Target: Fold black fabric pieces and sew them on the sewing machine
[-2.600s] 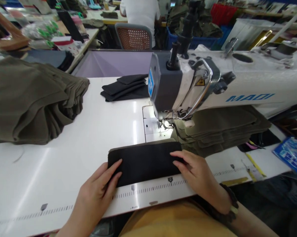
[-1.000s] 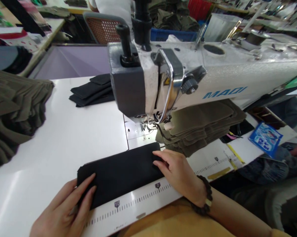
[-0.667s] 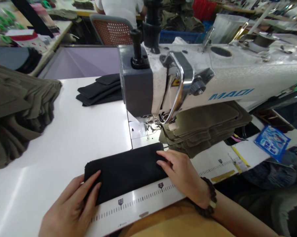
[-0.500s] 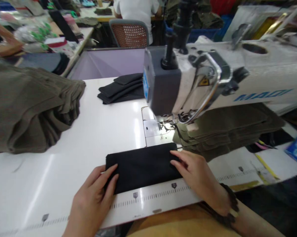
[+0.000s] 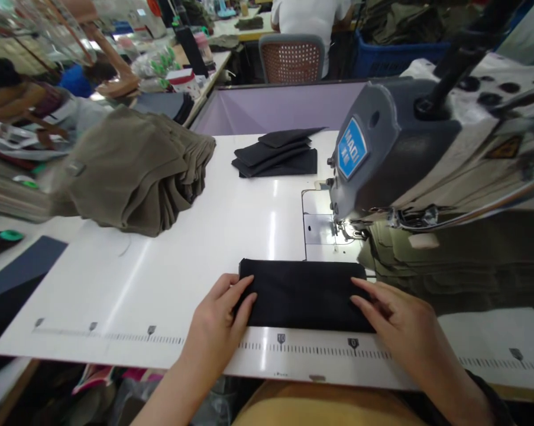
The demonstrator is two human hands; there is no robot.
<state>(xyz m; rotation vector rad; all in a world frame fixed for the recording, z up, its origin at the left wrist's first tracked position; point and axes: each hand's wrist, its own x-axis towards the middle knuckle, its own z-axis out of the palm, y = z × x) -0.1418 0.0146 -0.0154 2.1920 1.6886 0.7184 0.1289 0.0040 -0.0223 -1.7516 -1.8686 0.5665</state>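
A black rectangular fabric piece [image 5: 304, 296] lies flat at the front of the white sewing table, just above its printed ruler. My left hand [image 5: 225, 319] grips its left end between thumb and fingers. At the right end, my right hand [image 5: 395, 313] pinches the cloth the same way. The sewing machine [image 5: 382, 148] stands beyond, its presser foot [image 5: 353, 231] lit and a little behind the piece. Folded black fabric pieces [image 5: 278, 155] are stacked farther back on the table.
On the left is a tall pile of olive fabric pieces [image 5: 133, 171]. More olive pieces [image 5: 462, 260] lie under the machine arm. Behind the table are a purple panel [image 5: 284, 109], a brown chair [image 5: 293, 59], a seated person [image 5: 308, 23] and a blue crate [image 5: 395, 56].
The camera view has turned left, so the scene sits farther right. Both hands still hold the black fabric piece, which now lies squarer to the table's front edge.
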